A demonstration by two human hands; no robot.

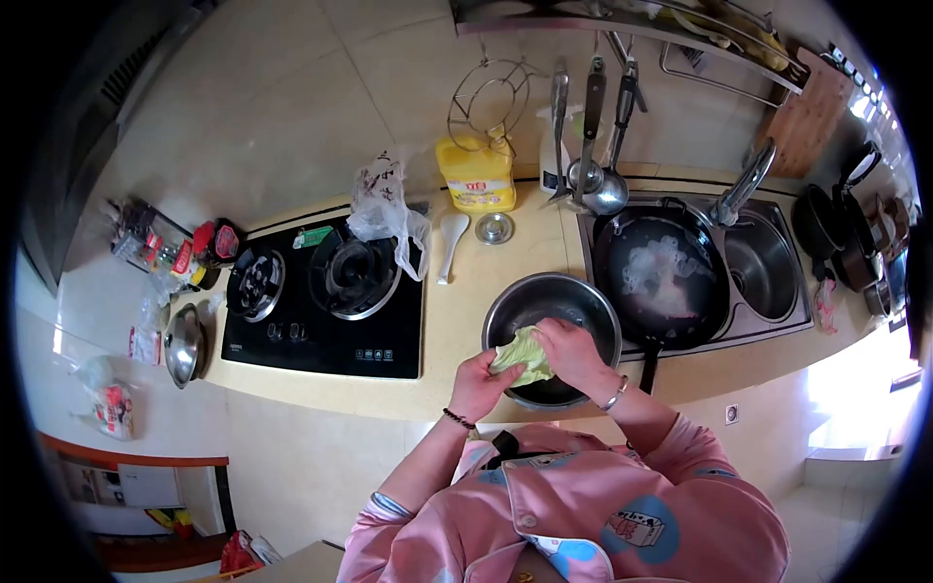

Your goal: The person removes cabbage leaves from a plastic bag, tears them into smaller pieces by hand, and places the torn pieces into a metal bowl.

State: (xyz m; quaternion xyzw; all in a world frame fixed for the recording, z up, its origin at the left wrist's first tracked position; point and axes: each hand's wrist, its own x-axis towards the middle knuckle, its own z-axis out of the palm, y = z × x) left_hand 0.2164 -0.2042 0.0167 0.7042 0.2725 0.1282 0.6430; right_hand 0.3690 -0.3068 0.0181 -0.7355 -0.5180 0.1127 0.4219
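Both of your hands are on one pale green leaf [518, 356], which is over the near-left part of the metal bowl [537, 299]. Your left hand [479, 385] grips the leaf's left side, thumb laid along it and fingers bent in close. Your right hand [569, 352] comes over the bowl and holds the upper right part of the leaf, its fingers curled narrow around it; you cannot see all the fingertips, and whether the leaf touches the rim you cannot tell. A dark beaded bracelet circles your left wrist and a pale bangle your right, just beside the bowl's near-right edge.

Immediately right of the bowl, a black wok [712, 303] rests over the sink [764, 264], with whitish foam inside and its handle pointing toward you. The tap [746, 190] stands beyond it, farther right of the bowl. Behind the bowl you have a round metal lid [494, 229], a white spoon [452, 243] to its left and a yellow jug [475, 180] near the wall. Well to the bowl's left is the black stove [321, 352], with a plastic bag [377, 212] at its back right corner.
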